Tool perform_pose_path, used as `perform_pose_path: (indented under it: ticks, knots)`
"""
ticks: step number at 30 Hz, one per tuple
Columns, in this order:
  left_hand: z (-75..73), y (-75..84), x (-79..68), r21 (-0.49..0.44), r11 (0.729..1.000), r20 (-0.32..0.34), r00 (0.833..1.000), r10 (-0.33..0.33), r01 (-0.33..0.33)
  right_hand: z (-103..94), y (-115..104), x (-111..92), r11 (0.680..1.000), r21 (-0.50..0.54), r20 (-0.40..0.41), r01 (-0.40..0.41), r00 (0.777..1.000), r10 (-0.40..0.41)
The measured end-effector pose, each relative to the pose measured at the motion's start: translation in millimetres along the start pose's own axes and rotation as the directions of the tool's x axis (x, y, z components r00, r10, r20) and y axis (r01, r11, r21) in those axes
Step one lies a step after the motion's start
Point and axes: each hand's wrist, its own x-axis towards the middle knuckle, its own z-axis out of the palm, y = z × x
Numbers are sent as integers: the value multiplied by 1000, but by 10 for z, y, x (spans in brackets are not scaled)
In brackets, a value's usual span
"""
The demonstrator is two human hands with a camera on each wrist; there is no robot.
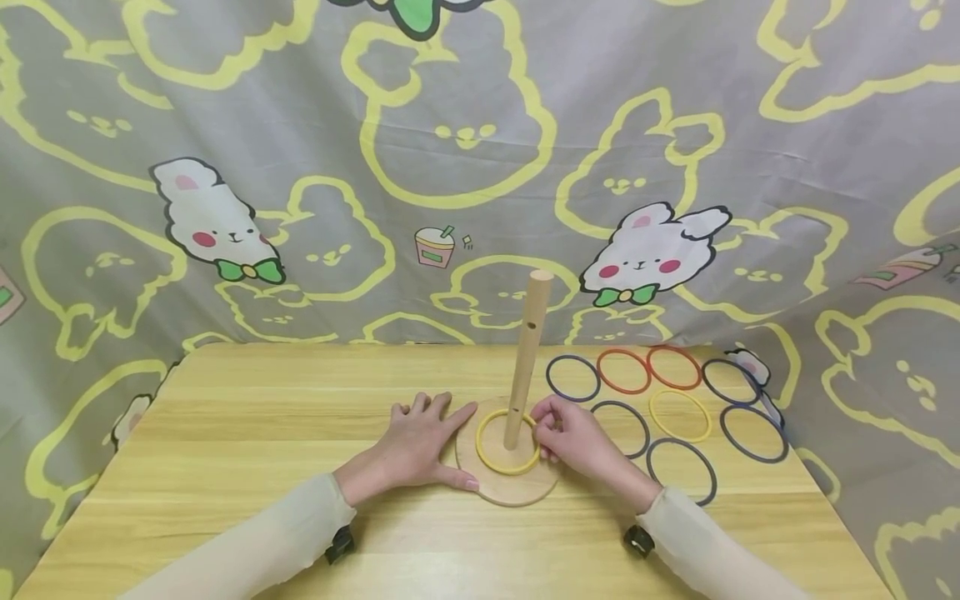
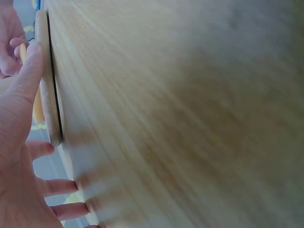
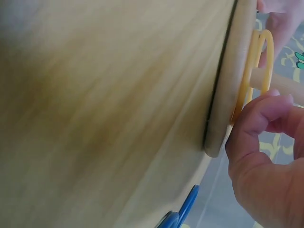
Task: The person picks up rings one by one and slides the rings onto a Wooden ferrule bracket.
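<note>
A round wooden base (image 1: 517,491) with an upright wooden peg (image 1: 527,350) stands on the table. Around the peg's foot is a yellow ring (image 1: 478,444), low over the base. My right hand (image 1: 576,435) pinches its right edge between thumb and curled fingers. Two yellow bands show in the right wrist view, one against the base and a raised yellow ring (image 3: 270,59) at the fingertips. My left hand (image 1: 408,447) is spread at the base's left side, thumb at its front edge, the other fingers reaching over the tabletop.
Right of the base lie loose rings: several dark blue rings (image 1: 715,481), two red rings (image 1: 599,372) and a yellow ring (image 1: 710,423). Some touch or overlap. A patterned curtain (image 1: 315,150) hangs behind the wooden table (image 1: 247,400) and along its sides.
</note>
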Motion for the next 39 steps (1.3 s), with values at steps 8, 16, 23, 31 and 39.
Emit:
perform_pose_path:
  ticks: [8,16,23,31,39]
  knots:
    - [-16,-2,8,5,1000,-2,1000,-2,2,9,14,3,999,-38,-25,23,999,-24]
    - [-12,3,8,6,1000,1,1000,-3,3,-105,2,-110,991,-130,-123,13,992,-29]
    - [-9,3,1,12,1000,-3,1000,-7,7,-364,91,-326,995,-98,-188,17,982,-35]
    - [6,0,11,15,1000,1,1000,-12,12,-770,270,-680,990,-142,-262,-17,965,-21]
    - [23,1,29,17,1000,-3,1000,-13,13,-1179,571,-997,978,-199,-350,-64,937,-10]
